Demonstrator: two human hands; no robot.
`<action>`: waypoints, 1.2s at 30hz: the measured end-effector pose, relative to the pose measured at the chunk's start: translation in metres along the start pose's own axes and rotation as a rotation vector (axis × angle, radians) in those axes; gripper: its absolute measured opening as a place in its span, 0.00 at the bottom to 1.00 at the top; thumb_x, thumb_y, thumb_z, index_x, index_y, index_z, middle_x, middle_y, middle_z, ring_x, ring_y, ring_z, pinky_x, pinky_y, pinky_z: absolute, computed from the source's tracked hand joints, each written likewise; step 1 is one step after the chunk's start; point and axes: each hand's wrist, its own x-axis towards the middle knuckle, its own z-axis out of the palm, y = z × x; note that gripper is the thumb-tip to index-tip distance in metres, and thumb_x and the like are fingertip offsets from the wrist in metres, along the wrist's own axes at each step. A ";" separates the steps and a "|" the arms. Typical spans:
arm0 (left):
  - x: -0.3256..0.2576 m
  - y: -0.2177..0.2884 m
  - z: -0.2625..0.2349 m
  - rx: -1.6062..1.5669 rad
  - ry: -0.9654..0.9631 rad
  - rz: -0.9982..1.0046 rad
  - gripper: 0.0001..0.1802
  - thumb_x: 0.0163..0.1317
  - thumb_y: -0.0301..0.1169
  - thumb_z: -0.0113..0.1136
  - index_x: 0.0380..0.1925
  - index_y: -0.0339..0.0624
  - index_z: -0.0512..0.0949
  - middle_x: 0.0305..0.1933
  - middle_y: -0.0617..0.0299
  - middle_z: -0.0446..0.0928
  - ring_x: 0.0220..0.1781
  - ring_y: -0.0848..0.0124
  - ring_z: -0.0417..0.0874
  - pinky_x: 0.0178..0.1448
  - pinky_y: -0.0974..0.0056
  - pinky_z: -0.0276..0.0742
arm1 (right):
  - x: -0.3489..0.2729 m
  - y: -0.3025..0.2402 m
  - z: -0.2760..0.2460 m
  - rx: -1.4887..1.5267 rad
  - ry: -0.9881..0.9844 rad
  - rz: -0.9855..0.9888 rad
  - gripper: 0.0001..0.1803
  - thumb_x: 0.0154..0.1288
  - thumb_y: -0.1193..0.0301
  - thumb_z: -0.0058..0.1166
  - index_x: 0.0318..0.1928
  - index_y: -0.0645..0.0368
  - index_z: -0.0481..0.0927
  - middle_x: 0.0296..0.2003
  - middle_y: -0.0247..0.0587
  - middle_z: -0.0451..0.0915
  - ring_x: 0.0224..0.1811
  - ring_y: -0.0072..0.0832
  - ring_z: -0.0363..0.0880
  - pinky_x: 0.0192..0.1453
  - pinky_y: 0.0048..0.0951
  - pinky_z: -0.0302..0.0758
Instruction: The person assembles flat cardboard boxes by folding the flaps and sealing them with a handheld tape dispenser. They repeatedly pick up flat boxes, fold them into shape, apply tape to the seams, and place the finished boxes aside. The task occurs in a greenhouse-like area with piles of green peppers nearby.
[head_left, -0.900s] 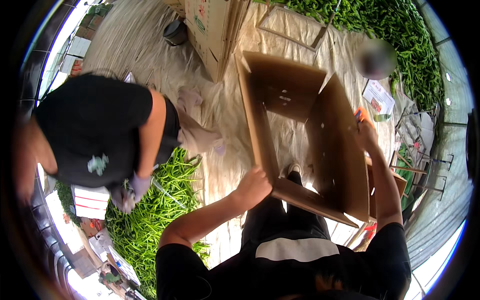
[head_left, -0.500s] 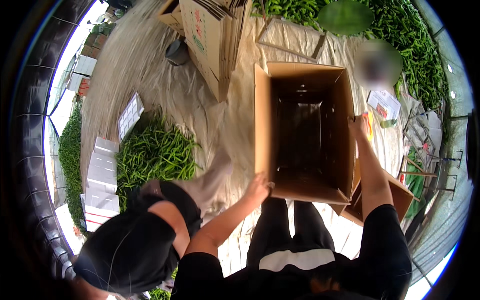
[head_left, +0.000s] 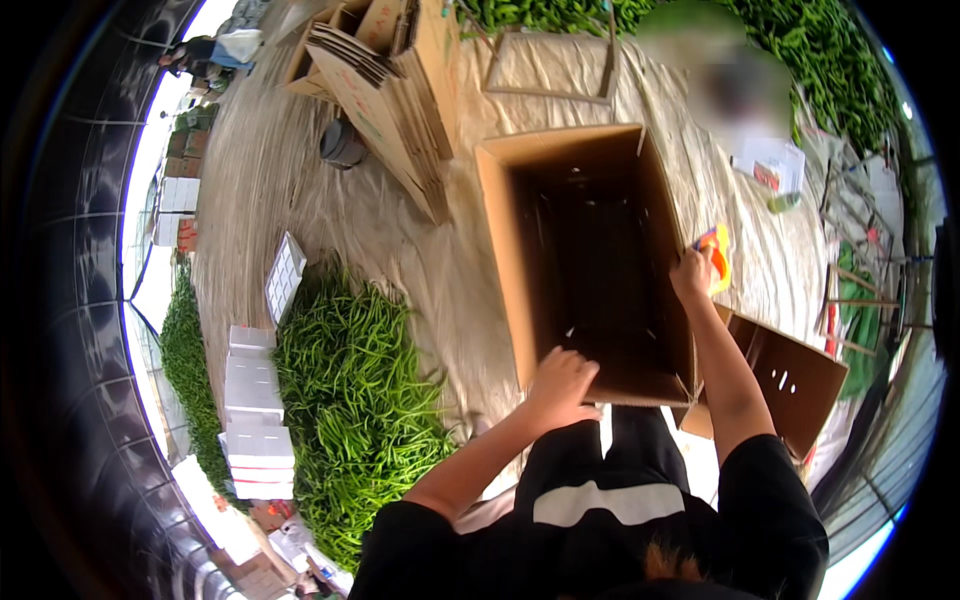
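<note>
A tall brown cardboard box [head_left: 505, 270], its top open, stands before me and shows a dark inside. My left hand [head_left: 565, 388] is closed over the box's near rim, its fingers curled over the edge. At the right wall is my right hand [head_left: 692, 275], wrapped round an orange and yellow tape dispenser [head_left: 720, 265] while against the box edge. The fingers partly hide the dispenser. Beside my right forearm, a second open cardboard box [head_left: 800, 390] lies tilted.
Flattened cartons [head_left: 385, 130] lean together at far left, near a dark bucket [head_left: 343, 145]. Green peppers [head_left: 360, 390] lie heaped on the left beside white boxes [head_left: 255, 390]. More peppers [head_left: 830, 70] lie at far right. A wooden frame [head_left: 550, 95] rests on the sheet [head_left: 440, 300].
The box has shifted slightly left and tilted in view. My left hand has moved right along its near rim. The co-worker at my left has gone out of view, uncovering the pepper heap.
</note>
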 end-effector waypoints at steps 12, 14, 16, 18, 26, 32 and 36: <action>0.091 -0.130 0.086 -0.042 -0.482 -0.399 0.38 0.62 0.68 0.39 0.42 0.45 0.81 0.39 0.49 0.83 0.44 0.52 0.83 0.48 0.51 0.78 | 0.041 0.033 -0.009 0.233 -0.180 -0.080 0.20 0.60 0.53 0.57 0.39 0.59 0.83 0.48 0.50 0.77 0.46 0.47 0.79 0.51 0.45 0.75; 0.135 -0.128 0.104 0.056 -0.582 -0.444 0.34 0.65 0.64 0.39 0.41 0.45 0.81 0.43 0.49 0.82 0.48 0.52 0.82 0.50 0.51 0.77 | 0.032 0.045 -0.003 0.224 -0.113 -0.046 0.21 0.60 0.54 0.58 0.42 0.58 0.83 0.47 0.50 0.78 0.46 0.51 0.78 0.52 0.46 0.74; 0.156 -0.139 0.138 0.121 -0.452 -0.477 0.29 0.67 0.58 0.40 0.41 0.46 0.81 0.46 0.49 0.81 0.49 0.53 0.81 0.51 0.51 0.76 | 0.031 0.047 -0.013 0.254 -0.118 0.021 0.18 0.59 0.57 0.59 0.42 0.59 0.83 0.47 0.51 0.77 0.47 0.51 0.77 0.52 0.45 0.74; 0.132 -0.174 0.210 0.124 -0.106 -0.513 0.23 0.69 0.50 0.41 0.42 0.47 0.80 0.47 0.51 0.80 0.49 0.53 0.80 0.51 0.51 0.76 | 0.027 0.040 -0.014 0.294 -0.106 0.035 0.16 0.59 0.59 0.59 0.41 0.58 0.83 0.47 0.49 0.77 0.47 0.49 0.77 0.51 0.44 0.74; 0.126 -0.181 0.201 0.032 0.303 -0.402 0.41 0.53 0.39 0.68 0.65 0.43 0.61 0.68 0.36 0.56 0.69 0.41 0.58 0.68 0.42 0.58 | 0.036 0.030 -0.014 0.332 -0.042 -0.021 0.13 0.58 0.62 0.59 0.36 0.58 0.83 0.42 0.48 0.76 0.38 0.50 0.78 0.43 0.45 0.74; 0.275 -0.173 -0.073 0.308 0.974 -0.204 0.42 0.57 0.59 0.58 0.66 0.47 0.62 0.68 0.40 0.60 0.71 0.41 0.57 0.69 0.30 0.45 | 0.027 0.022 -0.008 0.428 -0.005 0.047 0.12 0.56 0.63 0.60 0.35 0.58 0.83 0.41 0.47 0.76 0.42 0.48 0.77 0.45 0.44 0.74; 0.259 -0.171 -0.021 0.279 0.528 -0.417 0.35 0.58 0.58 0.58 0.59 0.47 0.71 0.59 0.56 0.75 0.63 0.52 0.71 0.69 0.41 0.55 | 0.032 0.030 -0.008 0.415 -0.034 0.091 0.13 0.56 0.62 0.61 0.35 0.58 0.84 0.41 0.49 0.76 0.42 0.50 0.77 0.47 0.44 0.74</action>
